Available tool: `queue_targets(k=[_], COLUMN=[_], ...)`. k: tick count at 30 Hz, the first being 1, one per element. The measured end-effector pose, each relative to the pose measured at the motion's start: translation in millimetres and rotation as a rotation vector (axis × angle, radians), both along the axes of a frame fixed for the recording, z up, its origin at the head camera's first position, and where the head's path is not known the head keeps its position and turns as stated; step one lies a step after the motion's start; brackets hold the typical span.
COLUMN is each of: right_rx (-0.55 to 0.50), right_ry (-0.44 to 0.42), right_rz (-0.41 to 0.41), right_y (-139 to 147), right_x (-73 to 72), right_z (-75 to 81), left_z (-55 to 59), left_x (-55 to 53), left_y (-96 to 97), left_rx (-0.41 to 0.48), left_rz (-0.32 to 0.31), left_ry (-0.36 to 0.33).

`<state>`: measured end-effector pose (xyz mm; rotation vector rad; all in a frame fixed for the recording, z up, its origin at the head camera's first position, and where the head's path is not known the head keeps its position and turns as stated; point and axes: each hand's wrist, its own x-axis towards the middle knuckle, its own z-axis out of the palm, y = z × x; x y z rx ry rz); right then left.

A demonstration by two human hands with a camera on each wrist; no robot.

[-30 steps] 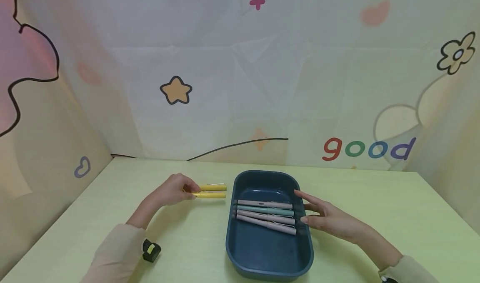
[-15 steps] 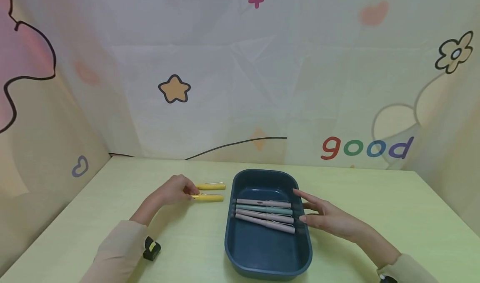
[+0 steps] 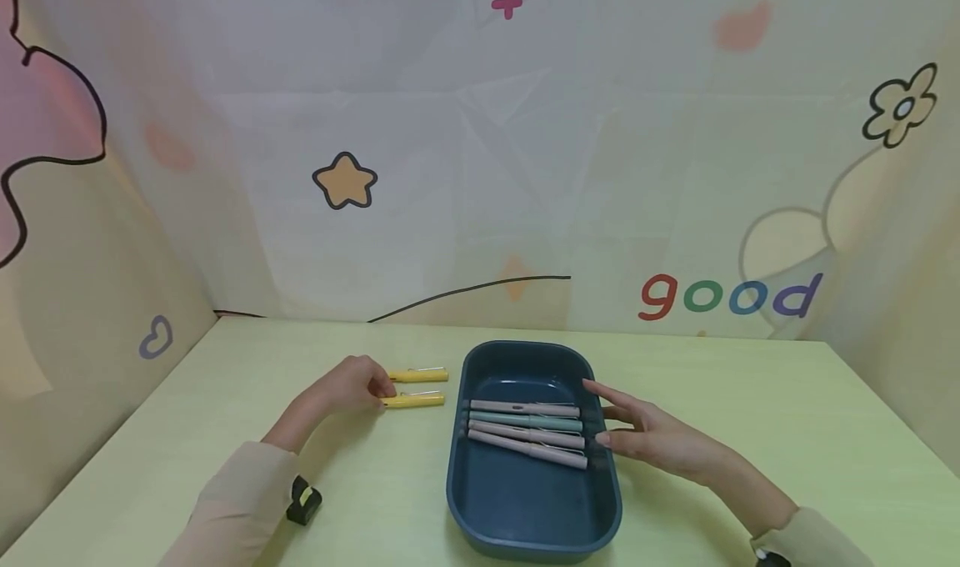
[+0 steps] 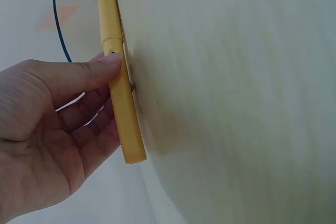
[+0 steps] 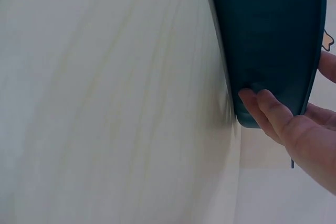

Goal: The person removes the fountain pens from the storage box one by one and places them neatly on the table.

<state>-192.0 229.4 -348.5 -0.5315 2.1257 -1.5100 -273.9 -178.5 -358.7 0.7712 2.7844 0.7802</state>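
Note:
My left hand [image 3: 351,386] pinches the nearer yellow pen [image 3: 416,401] between thumb and fingers, low over the table. A second yellow pen [image 3: 422,375] lies just behind it, its left end at my fingers. In the left wrist view, the thumb presses on the middle of the yellow pen [image 4: 122,93]. My right hand [image 3: 660,442] holds the right wall of a dark blue box [image 3: 536,517], thumb and index fingertips at the rim and other fingers against the outside. Inside, three greyish-pink pens [image 3: 528,450] and one green pen [image 3: 525,421] lie side by side across the box.
The pale yellow-green table [image 3: 360,484] ends at a printed backdrop [image 3: 435,242] along the back and sides. A black wrist device [image 3: 303,500] sits at my left cuff.
The nearer yellow pen has come slightly toward me and down, widening the gap between the two yellow pens. My right hand keeps its place on the box; the head view has shifted slightly.

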Motion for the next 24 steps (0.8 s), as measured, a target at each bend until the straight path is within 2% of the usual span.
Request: queue_targets(k=[6,16,20,24], right_rx=[0.010,-0.001,0.004,0.017], right_ry=[-0.001,-0.004,-0.005,0.000], right_rz=[-0.002,0.008,0.003,-0.007], right_y=[-0.8,0.5,0.8,0.7], right_x=[-0.9,-1.8,-2.1,-2.1], right_z=[0.4,-0.4,-1.0,-1.2], left_z=[-0.2,0.1,2.0,6.3], left_x=[0.3,-0.5,2.6,7.7], left_y=[1.9,0.1,-1.6,-4.2], left_rx=[-0.019,-0.014,0.005,0.039], left_rz=[0.019,0.000,0.018,0.035], left_ry=[-0.010,0.008,0.002,0.031])
